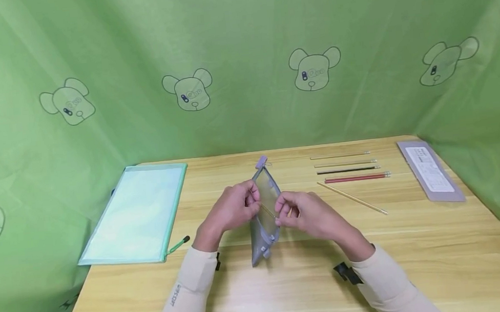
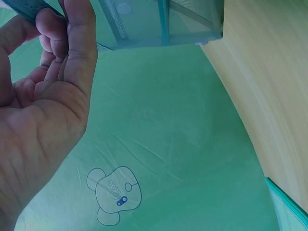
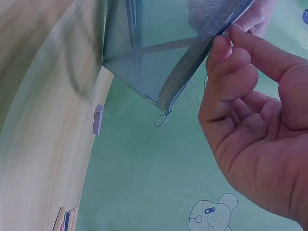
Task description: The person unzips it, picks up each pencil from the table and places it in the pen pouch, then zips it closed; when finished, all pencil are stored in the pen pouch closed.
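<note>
A grey mesh zip pouch [image 1: 256,238] stands on its edge above the middle of the table, its zipped mouth spread apart. My left hand [image 1: 237,205] pinches one side of the mouth between thumb and fingers; the left wrist view shows this hand [image 2: 57,82] on the dark edge band. On the other side, my right hand [image 1: 305,213] pinches the zipper edge [image 3: 192,62], with thumb and forefinger meeting on it in the right wrist view. A thin yellowish pencil [image 1: 267,210] shows at the mouth between both hands; whether a hand holds it is unclear.
Several pencils [image 1: 357,178] lie in a row at the right, with a yellowish one [image 1: 352,198] slanting nearer. A grey labelled card [image 1: 432,171] lies at the far right. On the left is a teal-edged document pouch [image 1: 135,214] with a green zipper pull [image 1: 178,245]. Green curtain surrounds the table.
</note>
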`<state>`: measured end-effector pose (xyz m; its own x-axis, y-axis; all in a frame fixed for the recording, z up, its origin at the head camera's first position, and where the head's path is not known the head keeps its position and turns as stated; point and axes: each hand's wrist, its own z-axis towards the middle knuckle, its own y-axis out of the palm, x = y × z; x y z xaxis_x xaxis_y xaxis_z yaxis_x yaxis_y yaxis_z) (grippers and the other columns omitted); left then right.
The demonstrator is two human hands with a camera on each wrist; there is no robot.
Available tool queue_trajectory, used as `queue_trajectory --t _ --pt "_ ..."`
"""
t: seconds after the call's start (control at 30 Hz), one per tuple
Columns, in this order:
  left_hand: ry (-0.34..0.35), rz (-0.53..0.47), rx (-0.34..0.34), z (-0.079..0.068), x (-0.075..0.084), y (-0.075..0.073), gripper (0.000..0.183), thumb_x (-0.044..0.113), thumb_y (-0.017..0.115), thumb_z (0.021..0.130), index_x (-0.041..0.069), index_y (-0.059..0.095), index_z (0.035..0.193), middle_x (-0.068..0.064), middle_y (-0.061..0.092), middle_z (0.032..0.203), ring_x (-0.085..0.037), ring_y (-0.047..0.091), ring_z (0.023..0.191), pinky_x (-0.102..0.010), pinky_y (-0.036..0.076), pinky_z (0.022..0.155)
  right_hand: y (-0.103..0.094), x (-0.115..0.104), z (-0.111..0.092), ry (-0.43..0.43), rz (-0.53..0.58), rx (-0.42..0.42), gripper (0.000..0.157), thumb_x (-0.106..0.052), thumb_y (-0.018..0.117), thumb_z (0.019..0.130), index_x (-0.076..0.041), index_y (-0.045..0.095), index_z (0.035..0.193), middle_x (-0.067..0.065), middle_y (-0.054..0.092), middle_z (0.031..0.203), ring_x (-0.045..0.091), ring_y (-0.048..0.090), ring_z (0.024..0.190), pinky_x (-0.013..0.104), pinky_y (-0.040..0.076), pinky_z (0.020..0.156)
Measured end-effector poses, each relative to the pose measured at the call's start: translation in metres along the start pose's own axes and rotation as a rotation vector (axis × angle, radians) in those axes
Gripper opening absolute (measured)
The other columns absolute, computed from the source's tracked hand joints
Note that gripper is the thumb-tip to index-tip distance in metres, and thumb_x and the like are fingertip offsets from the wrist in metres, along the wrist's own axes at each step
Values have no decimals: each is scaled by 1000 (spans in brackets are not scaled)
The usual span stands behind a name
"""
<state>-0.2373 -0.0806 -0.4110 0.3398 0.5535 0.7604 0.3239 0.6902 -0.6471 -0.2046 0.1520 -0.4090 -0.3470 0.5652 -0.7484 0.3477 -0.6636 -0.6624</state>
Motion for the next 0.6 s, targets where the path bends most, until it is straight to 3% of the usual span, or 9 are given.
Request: queue_trajectory --t 0.37,0.6 --pt "15 1 -3 0 -1 -1 12 0 68 95 10 62 96 1 61 74 -9 54 62 -21 47 56 1 4 2 -31 40 -13 11 -10 80 95 -6 71 101 1 72 88 12 63 80 23 55 70" --pt "16 8 0 -1 -1 -3 11 1 68 95 11 62 96 1 61 74 -9 54 63 -22 47 57 -18 16 0 -35 -5 75 5 -11 76 99 -9 72 101 2 73 92 12 64 84 25 56 75"
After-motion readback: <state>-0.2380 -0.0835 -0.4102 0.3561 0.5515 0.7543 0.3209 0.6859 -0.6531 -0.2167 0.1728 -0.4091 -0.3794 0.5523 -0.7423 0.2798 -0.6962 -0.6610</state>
